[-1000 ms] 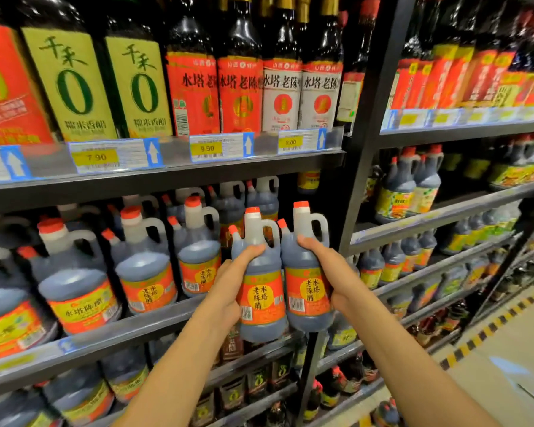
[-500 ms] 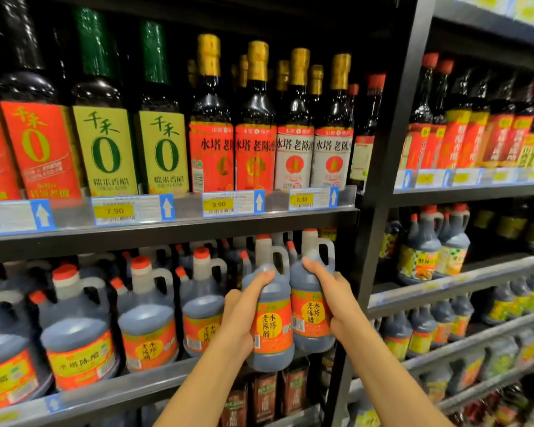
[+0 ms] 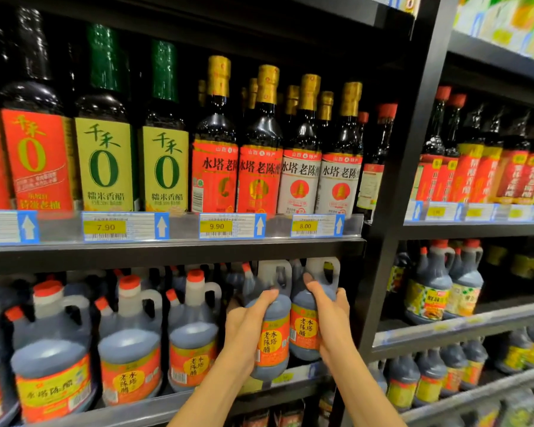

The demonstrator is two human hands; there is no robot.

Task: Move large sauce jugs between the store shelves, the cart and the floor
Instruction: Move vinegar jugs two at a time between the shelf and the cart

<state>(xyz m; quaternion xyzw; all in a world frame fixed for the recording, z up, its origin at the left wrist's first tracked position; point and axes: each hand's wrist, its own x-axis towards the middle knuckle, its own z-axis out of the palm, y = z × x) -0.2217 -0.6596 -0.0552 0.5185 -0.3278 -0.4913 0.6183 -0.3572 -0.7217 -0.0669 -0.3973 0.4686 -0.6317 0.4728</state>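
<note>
Two dark vinegar jugs with orange labels are side by side at the right end of the jug shelf (image 3: 154,408). My left hand (image 3: 247,328) grips the left jug (image 3: 273,340) around its body. My right hand (image 3: 329,312) grips the right jug (image 3: 305,331) at its shoulder. Their handles reach up under the shelf above, and the caps are hidden behind that shelf's edge. Whether the jug bases touch the shelf cannot be told.
Several similar red-capped jugs (image 3: 133,349) fill the same shelf to the left. Tall bottles (image 3: 259,155) stand on the shelf above, behind price tags (image 3: 232,226). A black upright post (image 3: 395,211) separates this bay from the right bay holding more jugs (image 3: 429,291).
Both hands have carried the two jugs up and further into the shelf, so their caps now sit behind the upper shelf's edge. The view has tilted upward.
</note>
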